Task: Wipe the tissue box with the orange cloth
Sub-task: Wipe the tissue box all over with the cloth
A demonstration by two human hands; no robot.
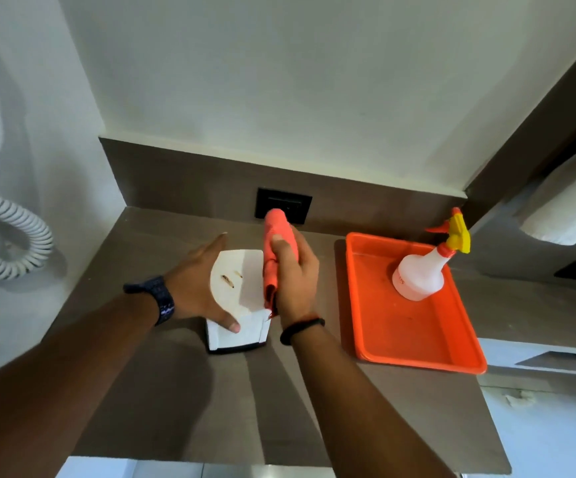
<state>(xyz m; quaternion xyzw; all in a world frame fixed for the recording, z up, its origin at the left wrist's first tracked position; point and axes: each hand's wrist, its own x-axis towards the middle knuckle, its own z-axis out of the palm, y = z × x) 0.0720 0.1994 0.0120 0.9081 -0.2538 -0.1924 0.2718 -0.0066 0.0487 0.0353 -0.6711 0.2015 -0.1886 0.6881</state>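
- We're looking down at a brown, stone-look counter that fills the lower centre of the frame; a low backsplash in the same brown runs along its far edge, w/ plain white wall above.
- Black wall socket sits in the backsplash, centre frame, just behind our hands.
- White tissue box stands on the counter at centre, w/ two small brown marks on its top.
- Our left hand lies on the box's left side, fingers spread and flat, thumb pressed on the near front corner. Dark watch on that wrist.
- Our right hand is closed round the orange cloth, which is bunched into a long roll; the cloth lies against the box's right edge, its top end sticking up past the fingers toward the socket. Black band on that wrist.
- Orange tray rests on the counter at right of frame, just beside the right hand but apart from the box.
- White spray bottle w/ yellow-and-orange trigger stands upright in the tray's far part.
- Left edge of frame: white coiled cord hanging against the white wall.
- Upper right: white folded towel on a shelf under a brown ledge.
- Hard shadows of both arms fall across the counter toward the bottom of the frame.
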